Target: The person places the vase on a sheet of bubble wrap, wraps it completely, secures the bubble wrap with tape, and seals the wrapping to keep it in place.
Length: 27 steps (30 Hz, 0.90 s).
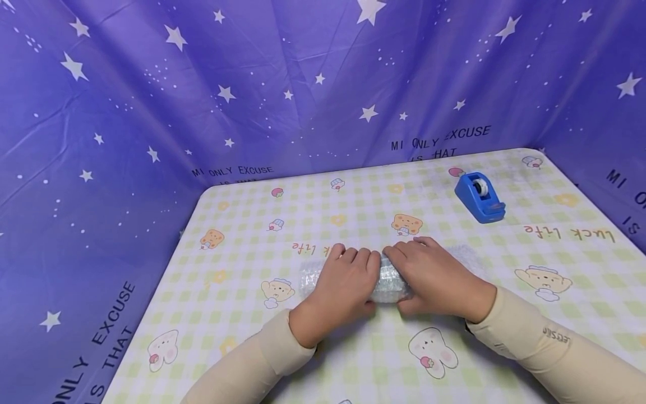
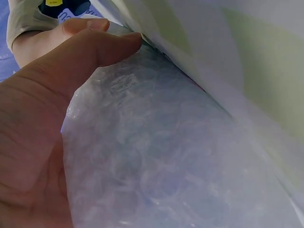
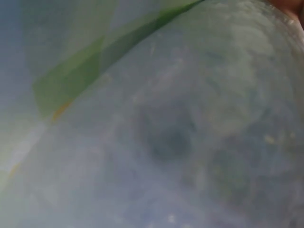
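A roll of clear bubble wrap (image 1: pixel 391 279) lies across the patterned tablecloth, in front of the person. The left hand (image 1: pixel 345 286) grips its left part from above, fingers curled over the far side and the thumb on the near side. Close beside it, the right hand (image 1: pixel 436 280) holds the roll in the same way. Bubble wrap sticks out past both hands. In the left wrist view, the left thumb presses along the bubble wrap (image 2: pixel 156 142), against the cloth. Blurred bubble wrap (image 3: pixel 190 133) fills most of the right wrist view. Whatever is inside the roll, if anything, is hidden.
A blue tape dispenser (image 1: pixel 479 197) with a small roll of tape stands toward the back right of the table. The table (image 1: pixel 242 213) has a green-checked cloth with cartoon prints. A purple star-printed curtain (image 1: pixel 282 73) hangs behind it and at both sides.
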{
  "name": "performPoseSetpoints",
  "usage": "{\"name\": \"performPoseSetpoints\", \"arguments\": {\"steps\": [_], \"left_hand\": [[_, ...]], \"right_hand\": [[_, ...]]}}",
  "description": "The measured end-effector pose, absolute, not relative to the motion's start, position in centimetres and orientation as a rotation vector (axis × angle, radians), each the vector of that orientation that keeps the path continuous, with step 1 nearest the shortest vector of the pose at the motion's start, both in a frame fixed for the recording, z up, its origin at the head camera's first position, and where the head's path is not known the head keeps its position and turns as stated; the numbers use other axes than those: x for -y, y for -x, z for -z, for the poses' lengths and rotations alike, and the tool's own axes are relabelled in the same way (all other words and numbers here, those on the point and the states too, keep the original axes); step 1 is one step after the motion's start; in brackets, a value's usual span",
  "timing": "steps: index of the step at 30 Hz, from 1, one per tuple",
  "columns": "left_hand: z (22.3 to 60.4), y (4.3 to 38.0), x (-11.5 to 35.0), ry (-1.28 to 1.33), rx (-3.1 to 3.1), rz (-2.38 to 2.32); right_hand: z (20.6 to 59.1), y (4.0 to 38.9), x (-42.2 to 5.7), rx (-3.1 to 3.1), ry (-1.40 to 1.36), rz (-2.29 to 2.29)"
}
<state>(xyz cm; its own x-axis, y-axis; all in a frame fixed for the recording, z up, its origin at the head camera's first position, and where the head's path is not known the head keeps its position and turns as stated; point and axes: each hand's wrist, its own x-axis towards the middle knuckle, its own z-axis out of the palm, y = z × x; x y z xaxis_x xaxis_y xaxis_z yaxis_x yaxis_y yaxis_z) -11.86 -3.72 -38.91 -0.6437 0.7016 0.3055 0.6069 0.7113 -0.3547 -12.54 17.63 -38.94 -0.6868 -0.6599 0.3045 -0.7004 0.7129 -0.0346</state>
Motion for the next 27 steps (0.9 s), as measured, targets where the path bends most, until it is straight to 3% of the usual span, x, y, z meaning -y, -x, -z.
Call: {"name": "performPoseSetpoints", "arguments": {"steps": [27], "left_hand": [[38.14, 12.45, 4.37, 1.094, 2.618, -0.14]], "right_hand": [[39.1, 11.71, -17.35, 2.668, -1.024, -0.112]]}}
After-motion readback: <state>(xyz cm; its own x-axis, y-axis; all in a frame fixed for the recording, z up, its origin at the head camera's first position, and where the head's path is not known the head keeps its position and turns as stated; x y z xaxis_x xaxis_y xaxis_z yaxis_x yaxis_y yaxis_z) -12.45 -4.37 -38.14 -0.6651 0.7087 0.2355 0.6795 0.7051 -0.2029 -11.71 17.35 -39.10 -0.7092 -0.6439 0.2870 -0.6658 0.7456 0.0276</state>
